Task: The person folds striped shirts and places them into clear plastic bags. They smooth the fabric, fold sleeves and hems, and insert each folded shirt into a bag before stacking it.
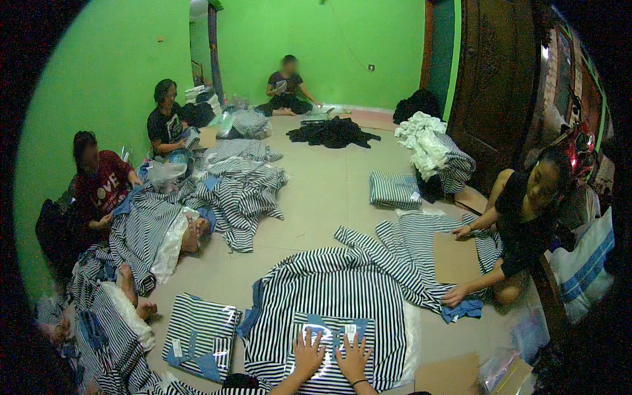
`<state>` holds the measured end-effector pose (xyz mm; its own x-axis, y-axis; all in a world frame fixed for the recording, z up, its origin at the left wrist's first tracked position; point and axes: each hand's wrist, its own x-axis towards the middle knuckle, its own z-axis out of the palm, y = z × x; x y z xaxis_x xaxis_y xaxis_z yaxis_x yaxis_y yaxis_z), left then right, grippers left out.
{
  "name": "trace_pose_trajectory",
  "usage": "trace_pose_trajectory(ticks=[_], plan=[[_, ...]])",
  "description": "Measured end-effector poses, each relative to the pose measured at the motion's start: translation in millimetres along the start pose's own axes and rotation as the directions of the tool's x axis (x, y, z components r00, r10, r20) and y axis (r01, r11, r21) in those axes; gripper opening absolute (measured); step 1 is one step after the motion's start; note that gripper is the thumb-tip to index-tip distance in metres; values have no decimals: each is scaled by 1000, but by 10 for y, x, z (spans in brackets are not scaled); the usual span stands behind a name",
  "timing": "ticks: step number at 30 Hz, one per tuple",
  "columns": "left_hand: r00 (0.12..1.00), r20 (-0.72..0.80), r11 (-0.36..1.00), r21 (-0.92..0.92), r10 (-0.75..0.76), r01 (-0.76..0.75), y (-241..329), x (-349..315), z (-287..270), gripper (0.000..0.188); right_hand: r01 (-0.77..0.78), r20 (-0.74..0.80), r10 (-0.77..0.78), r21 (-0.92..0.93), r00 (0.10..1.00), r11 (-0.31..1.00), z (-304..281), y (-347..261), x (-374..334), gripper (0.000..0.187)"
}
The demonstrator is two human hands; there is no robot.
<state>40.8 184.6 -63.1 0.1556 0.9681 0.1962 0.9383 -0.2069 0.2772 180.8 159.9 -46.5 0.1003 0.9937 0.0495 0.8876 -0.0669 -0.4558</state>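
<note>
"Pale floor (309,204) runs up to a bright green wall (309,33), and the work is spread straight on it. Where are the hands?"

"Low in the view. Both are released: the left hand (308,357) and the right hand (355,361) lie with fingers spread on a folded striped packet (330,376), grasping nothing. It's glossy, likely sleeved in clear plastic."

"And under that?"

"Some larger striped garment (329,280), laid out flat. Probably a soft base."

"So how is the pressing best done?"

"With flat palms and even weight, I'd say, working from the middle toward the edges, so trapped air leaves without creasing the cloth. Mind the white tag (351,328) at the right hand; rubbing across it could bend it. Bare floor would likely give firmer support."

"What's nearby?"

"To the left, a second striped packet (201,332), handy for comparing squareness. To the right, a brown sheet (447,374) and loose clear wrap (494,370)."

"Farther out?"

"One co-worker (533,204) at the right has a hand at the top of a cardboard panel (456,260), which lies on another striped shirt (418,237). Beyond are a striped stack (394,189) and, toward the far wall, a black heap (332,133)."
</note>
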Motion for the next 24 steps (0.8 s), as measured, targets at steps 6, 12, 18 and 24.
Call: trace_pose_trajectory(ticks=[6, 12, 18, 24], plan=[[996, -86, 1000, -21, 4, -6, 15, -25, 29, 50, 10, -70, -12, -19, 997, 1000, 93, 9, -3, 54], [1000, -8, 998, -54, -24, 23, 14, -31, 82, 51, 21, -136, -30, -65, 990, 998, 190, 31, -17, 52], [999, -19, 999, -42, -26, 25, -2, -28, 137, 51, -1, -109, -12, -118, 994, 993, 235, 51, 1, 53], [996, -83, 1000, 8, 11, -10, -24, -33, 183, 51, 1, -117, -15, -115, 993, 993, 254, 63, 0, 52]])
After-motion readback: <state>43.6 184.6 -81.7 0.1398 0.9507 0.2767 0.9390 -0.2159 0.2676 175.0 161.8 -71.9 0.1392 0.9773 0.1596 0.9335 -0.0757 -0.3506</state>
